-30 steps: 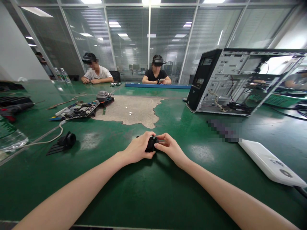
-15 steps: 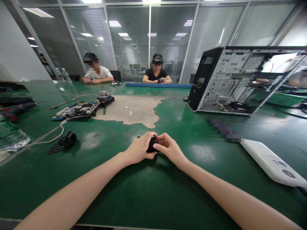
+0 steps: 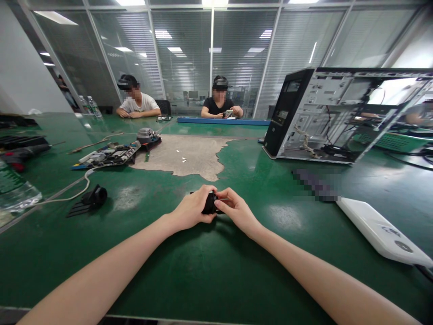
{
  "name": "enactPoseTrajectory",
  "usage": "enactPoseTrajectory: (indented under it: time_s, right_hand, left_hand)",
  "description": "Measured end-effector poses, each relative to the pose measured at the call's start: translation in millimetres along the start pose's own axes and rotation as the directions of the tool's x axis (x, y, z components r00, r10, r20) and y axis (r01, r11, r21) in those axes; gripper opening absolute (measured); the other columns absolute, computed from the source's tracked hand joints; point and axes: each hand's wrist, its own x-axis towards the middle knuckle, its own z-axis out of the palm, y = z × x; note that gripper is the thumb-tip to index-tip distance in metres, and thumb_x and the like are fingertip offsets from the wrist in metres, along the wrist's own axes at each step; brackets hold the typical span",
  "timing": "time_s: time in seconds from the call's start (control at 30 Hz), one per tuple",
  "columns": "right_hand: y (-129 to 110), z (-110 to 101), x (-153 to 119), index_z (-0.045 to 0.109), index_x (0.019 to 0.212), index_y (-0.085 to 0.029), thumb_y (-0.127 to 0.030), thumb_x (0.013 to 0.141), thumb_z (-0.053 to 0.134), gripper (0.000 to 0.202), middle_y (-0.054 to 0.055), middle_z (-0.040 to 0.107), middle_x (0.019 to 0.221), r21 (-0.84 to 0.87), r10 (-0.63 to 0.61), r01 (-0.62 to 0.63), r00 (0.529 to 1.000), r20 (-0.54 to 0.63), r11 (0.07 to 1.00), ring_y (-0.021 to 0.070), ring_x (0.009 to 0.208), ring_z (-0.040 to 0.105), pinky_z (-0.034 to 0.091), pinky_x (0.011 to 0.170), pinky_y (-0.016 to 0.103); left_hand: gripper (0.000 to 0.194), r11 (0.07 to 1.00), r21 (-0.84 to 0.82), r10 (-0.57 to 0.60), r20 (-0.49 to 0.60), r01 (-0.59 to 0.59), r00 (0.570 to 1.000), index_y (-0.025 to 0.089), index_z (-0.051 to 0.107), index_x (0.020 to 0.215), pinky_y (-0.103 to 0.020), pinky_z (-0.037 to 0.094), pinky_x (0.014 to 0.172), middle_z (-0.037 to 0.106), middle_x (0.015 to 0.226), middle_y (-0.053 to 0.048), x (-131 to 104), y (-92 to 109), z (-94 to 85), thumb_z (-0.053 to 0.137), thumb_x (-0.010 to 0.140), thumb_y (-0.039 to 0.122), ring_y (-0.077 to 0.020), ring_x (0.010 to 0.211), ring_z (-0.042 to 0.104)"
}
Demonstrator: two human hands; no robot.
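A small black part (image 3: 209, 204), whose kind I cannot make out, is held between both hands just above the green table (image 3: 216, 271). My left hand (image 3: 193, 208) wraps round it from the left, fingers over its top and thumb beneath. From the right, my right hand (image 3: 236, 208) closes thumb and fingertips on its right end. Much of the part is hidden by the fingers. Off to the left on the table lies another black piece (image 3: 96, 196) with a round end and flat prongs.
An open computer case (image 3: 287, 113) stands at the right. In front of it lie a blurred dark object (image 3: 316, 185) and a white device (image 3: 379, 230). A circuit board (image 3: 108, 155) and a water bottle (image 3: 16, 187) are at left. Two people sit across the table.
Both hands and the black part have shifted slightly to the left, still in the same grip. The person across at the middle has raised one hand a little.
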Motion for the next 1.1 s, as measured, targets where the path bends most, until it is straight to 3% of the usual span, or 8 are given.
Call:
enactPoseTrajectory:
  time_s: [0.3, 0.57, 0.77, 0.97, 1.1]
  right_hand:
    - [2.6, -0.2, 0.3, 0.048, 0.094, -0.021, -0.029, 0.071, 0.057, 0.026, 0.003, 0.054, 0.093, -0.046, 0.007, -0.008, 1.0, -0.018, 0.999, 0.0139, 0.084, 0.054, 0.047, 0.072, 0.029]
    - [-0.3, -2.4, -3.8, 0.046, 0.086, -0.021, -0.025, 0.071, 0.058, 0.02, 0.0, 0.052, 0.089, -0.062, -0.052, 0.055, 0.997, 0.053, 0.997, 0.0145, 0.088, 0.053, 0.046, 0.074, 0.029]
    - [0.2, -0.7, -3.7, 0.046, 0.086, -0.021, -0.03, 0.075, 0.053, 0.016, 0.0, 0.053, 0.084, -0.033, -0.031, 0.032, 0.998, 0.047, 0.999, 0.012, 0.078, 0.054, 0.047, 0.067, 0.026]
    - [-1.1, 0.5, -1.8, 0.045, 0.096, -0.021, -0.028, 0.073, 0.055, 0.026, 0.003, 0.051, 0.094, -0.067, 0.007, -0.006, 1.0, 0.013, 0.998, 0.0132, 0.082, 0.054, 0.047, 0.071, 0.03]
    - [-1.5, -1.1, -3.1, 0.045, 0.091, -0.021, -0.028, 0.072, 0.056, 0.022, 0.002, 0.051, 0.093, -0.072, -0.019, 0.022, 0.999, 0.044, 0.997, 0.014, 0.086, 0.053, 0.047, 0.073, 0.03]
  left_hand:
    - [0.055, 1.0, -0.011, 0.012, -0.01, -0.012, 1.0, 0.023, 0.03, 0.113, -0.033, 0.044, 0.073, 0.047, 0.107, -0.005, -0.1, 1.5, 0.3, 0.057, 0.065, 0.028, -0.0212, 0.091, 0.052]
    - [0.056, 0.999, 0.024, 0.022, 0.002, -0.022, 1.0, 0.022, 0.029, 0.112, -0.033, 0.044, 0.071, 0.047, 0.107, -0.005, -0.9, -1.3, 1.4, 0.057, 0.064, 0.026, -0.021, 0.088, 0.053]
    - [0.055, 1.0, -0.007, 0.022, -0.006, -0.022, 1.0, 0.023, 0.03, 0.113, -0.033, 0.044, 0.073, 0.047, 0.107, -0.005, -1.4, -0.1, 0.2, 0.058, 0.065, 0.028, -0.0207, 0.09, 0.053]
    - [0.057, 0.999, -0.03, 0.025, -0.006, -0.025, 1.0, 0.023, 0.029, 0.114, -0.034, 0.043, 0.075, 0.046, 0.109, -0.005, -1.3, -0.4, 0.9, 0.057, 0.065, 0.026, -0.0213, 0.094, 0.051]
    - [0.056, 0.999, -0.037, 0.014, -0.007, -0.014, 1.0, 0.024, 0.03, 0.114, -0.034, 0.043, 0.074, 0.046, 0.109, -0.005, -1.0, -1.0, 1.2, 0.057, 0.064, 0.026, -0.0211, 0.092, 0.052]
